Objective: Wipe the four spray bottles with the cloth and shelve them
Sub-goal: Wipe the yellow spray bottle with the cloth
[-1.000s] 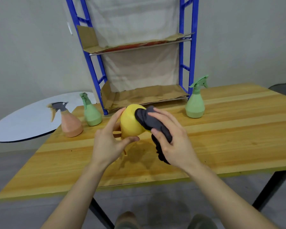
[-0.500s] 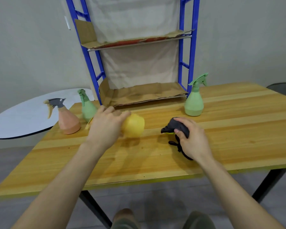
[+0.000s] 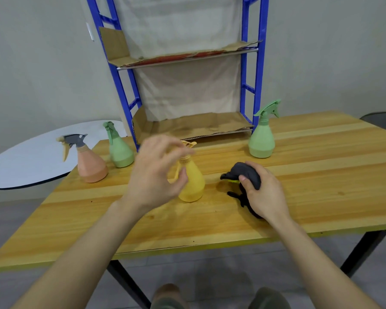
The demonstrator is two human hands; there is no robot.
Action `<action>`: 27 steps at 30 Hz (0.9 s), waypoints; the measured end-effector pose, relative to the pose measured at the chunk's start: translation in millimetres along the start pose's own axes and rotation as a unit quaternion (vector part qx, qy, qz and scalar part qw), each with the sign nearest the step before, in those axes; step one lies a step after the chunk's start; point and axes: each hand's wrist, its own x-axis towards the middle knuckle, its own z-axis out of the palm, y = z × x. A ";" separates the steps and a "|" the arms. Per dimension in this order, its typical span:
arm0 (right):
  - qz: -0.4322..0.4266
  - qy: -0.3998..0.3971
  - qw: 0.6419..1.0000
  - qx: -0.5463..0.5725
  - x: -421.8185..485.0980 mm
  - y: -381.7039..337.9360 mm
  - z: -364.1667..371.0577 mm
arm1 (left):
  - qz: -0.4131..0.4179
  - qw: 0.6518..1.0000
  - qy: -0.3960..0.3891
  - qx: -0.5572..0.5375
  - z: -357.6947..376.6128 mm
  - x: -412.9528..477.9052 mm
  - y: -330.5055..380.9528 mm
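A yellow spray bottle [image 3: 193,186] stands upright on the wooden table [image 3: 321,175], near its middle. My left hand [image 3: 156,175] hovers just in front of the bottle's neck, fingers apart and blurred, gripping nothing. My right hand [image 3: 263,195] rests on the table to the right, closed on a dark cloth [image 3: 243,171]. A pink spray bottle [image 3: 90,166] and a green spray bottle [image 3: 119,150] stand at the far left. A second green spray bottle [image 3: 261,139] stands by the rack's right post.
A blue metal rack [image 3: 245,85] stands at the table's back, with a cardboard-lined lower shelf [image 3: 187,128] and an upper shelf [image 3: 183,56]; no bottles are on either. A white round tabletop [image 3: 27,161] lies beyond the left edge. A dark chair [image 3: 383,118] is at far right.
The yellow bottle went from tilted in my left hand to standing upright on the table, and the hand let go. My right hand lowered the cloth to the table.
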 end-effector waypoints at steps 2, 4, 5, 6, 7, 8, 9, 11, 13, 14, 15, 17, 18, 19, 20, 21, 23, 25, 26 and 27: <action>-0.015 0.028 0.999 0.043 -1.2 -12.9 1.3 | -0.159 0.987 0.039 -0.003 -10.4 13.0 -10.2; -0.049 0.050 0.994 0.081 -0.9 -36.2 6.5 | -0.243 0.969 -0.035 -0.038 -13.9 25.8 -23.0; -0.069 0.057 0.991 0.099 0.1 -49.3 12.3 | -0.260 0.962 -0.063 -0.056 -14.6 30.1 -26.3; -0.093 0.057 0.988 0.113 0.9 -61.7 19.6 | -0.267 0.959 -0.071 -0.058 -13.8 33.1 -27.9; -0.119 0.046 0.985 0.116 0.1 -72.1 28.8 | -0.267 0.960 -0.072 -0.053 -11.8 35.1 -28.5; -0.140 0.020 0.984 0.110 -3.6 -77.7 40.2 | -0.264 0.961 -0.075 -0.045 -10.8 36.6 -26.6; -0.147 -0.021 0.984 0.097 -10.8 -78.6 51.6 | -0.260 0.962 -0.079 -0.035 -9.9 37.1 -26.3; -0.135 -0.097 0.984 0.059 -27.1 -68.3 64.1 | -0.260 0.962 -0.084 -0.015 -11.3 36.1 -30.8; -0.120 -0.158 0.980 -0.007 -29.8 -58.3 56.5 | -0.281 0.956 -0.087 -0.014 -16.8 33.8 -40.3; -0.117 -0.180 0.975 -0.054 -25.1 -57.1 51.8 | -0.286 0.954 -0.089 -0.020 -18.2 31.9 -44.8; -0.118 -0.187 0.971 -0.093 -18.8 -59.1 48.6 | -0.285 0.954 -0.092 -0.024 -18.4 30.8 -48.0; -0.115 -0.146 0.978 -0.094 -12.8 -68.6 46.7 | -0.279 0.955 -0.097 -0.030 -16.8 30.3 -48.4; -0.118 -0.126 0.982 -0.072 -15.3 -71.6 48.8 | -0.280 0.954 -0.097 -0.038 -15.1 30.2 -48.4; -0.123 -0.129 0.983 -0.055 -19.9 -72.4 51.6 | -0.284 0.953 -0.096 -0.044 -13.3 30.1 -49.8; -0.127 -0.151 0.979 -0.053 -24.6 -69.9 53.8 | -0.288 0.952 -0.096 -0.047 -12.4 29.0 -52.1; -0.128 -0.174 0.974 -0.070 -27.6 -65.9 53.8 | -0.298 0.948 -0.096 -0.059 -13.2 27.0 -55.2; -0.108 -0.178 0.974 -0.084 -22.5 -60.6 46.9 | -0.333 0.929 -0.095 -0.131 -17.4 19.8 -63.1; -0.071 -0.114 0.990 -0.036 -10.1 -63.3 35.4 | -0.366 0.906 -0.103 -0.186 -19.6 8.1 -68.7; -0.074 -0.067 0.995 -0.006 -3.3 -67.4 30.3 | -0.373 0.902 -0.104 -0.192 -18.2 0.4 -70.8; -0.092 -0.029 0.995 0.018 3.3 -74.2 25.7 | -0.378 0.898 -0.098 -0.201 -14.5 -7.9 -74.0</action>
